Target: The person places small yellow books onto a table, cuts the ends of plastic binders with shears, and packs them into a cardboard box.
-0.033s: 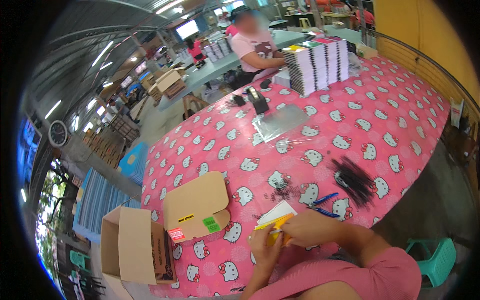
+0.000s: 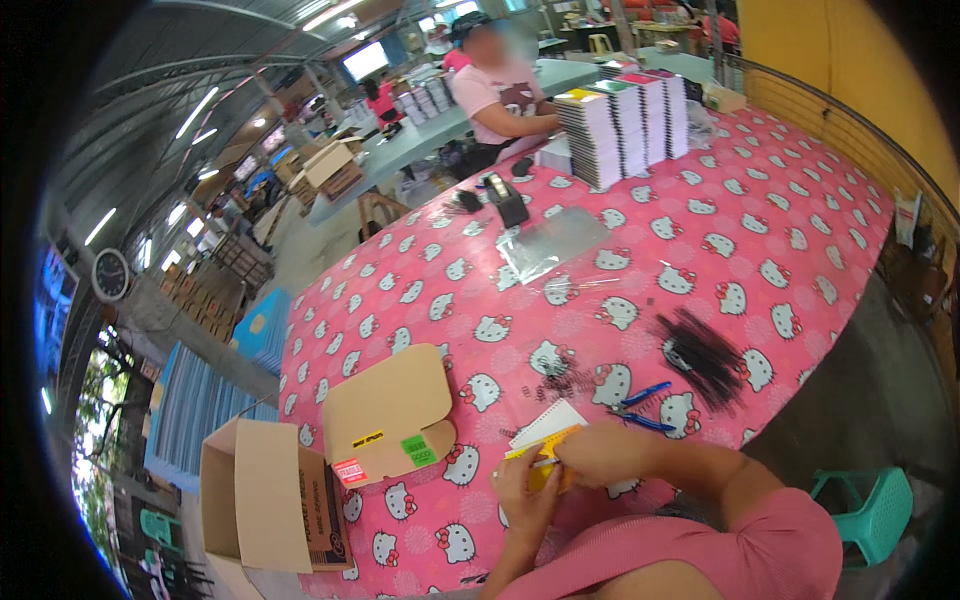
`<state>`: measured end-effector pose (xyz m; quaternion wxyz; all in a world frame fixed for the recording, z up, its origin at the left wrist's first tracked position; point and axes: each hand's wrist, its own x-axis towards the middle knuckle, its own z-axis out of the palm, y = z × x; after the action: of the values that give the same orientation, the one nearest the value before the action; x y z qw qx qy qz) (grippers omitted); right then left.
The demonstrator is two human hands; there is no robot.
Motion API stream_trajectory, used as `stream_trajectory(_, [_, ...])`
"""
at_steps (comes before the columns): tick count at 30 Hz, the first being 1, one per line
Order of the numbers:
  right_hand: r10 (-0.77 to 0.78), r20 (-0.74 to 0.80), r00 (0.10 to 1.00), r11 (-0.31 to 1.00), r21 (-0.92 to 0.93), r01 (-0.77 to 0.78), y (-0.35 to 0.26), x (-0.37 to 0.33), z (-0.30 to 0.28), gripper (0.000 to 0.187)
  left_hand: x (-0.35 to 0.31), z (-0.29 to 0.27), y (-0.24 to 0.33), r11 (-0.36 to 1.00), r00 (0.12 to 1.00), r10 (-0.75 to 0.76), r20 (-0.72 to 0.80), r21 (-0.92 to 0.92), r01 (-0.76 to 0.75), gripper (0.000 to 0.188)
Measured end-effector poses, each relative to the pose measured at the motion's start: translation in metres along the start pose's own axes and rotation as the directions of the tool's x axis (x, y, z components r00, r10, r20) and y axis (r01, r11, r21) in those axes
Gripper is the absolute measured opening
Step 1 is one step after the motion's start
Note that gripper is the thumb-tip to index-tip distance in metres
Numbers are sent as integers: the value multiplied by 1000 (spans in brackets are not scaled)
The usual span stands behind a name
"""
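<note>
Both my hands hold a small white spiral notebook [image 2: 545, 428] with a yellow cover at the near edge of the pink cat-patterned table [image 2: 790, 230]. My left hand [image 2: 522, 498] grips it from below. My right hand [image 2: 600, 455] pinches its yellow edge from the right. Blue-handled pliers [image 2: 640, 405] lie just beyond my right hand. A heap of black binding wires [image 2: 705, 352] lies further right, and a few loose black coils [image 2: 565, 382] sit above the notebook.
An open cardboard box [image 2: 265, 505] stands at the near left, its flap [image 2: 390, 405] lying on the table. Clear plastic bags [image 2: 555, 240], a tape dispenser [image 2: 508, 200] and notebook stacks [image 2: 625, 115] sit farther off, by another person [image 2: 500, 95]. A green chair [image 2: 870, 510] stands right.
</note>
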<state>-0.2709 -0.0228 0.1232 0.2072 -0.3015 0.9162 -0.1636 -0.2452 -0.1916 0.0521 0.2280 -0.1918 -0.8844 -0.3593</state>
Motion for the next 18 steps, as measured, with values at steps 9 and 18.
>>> stream_trajectory(9, [-77, 55, 996, 989, -121, 83, 12, 11, 24, 34, -2, -7, 3, 998, 990, -50, 129, -19, 53, 57])
stream_trajectory(18, [14, -191, 981, 997, 75, 0, -10, 1, 7, 22, -2, -12, -4, 980, 984, -71, 165, -171, 99, 54])
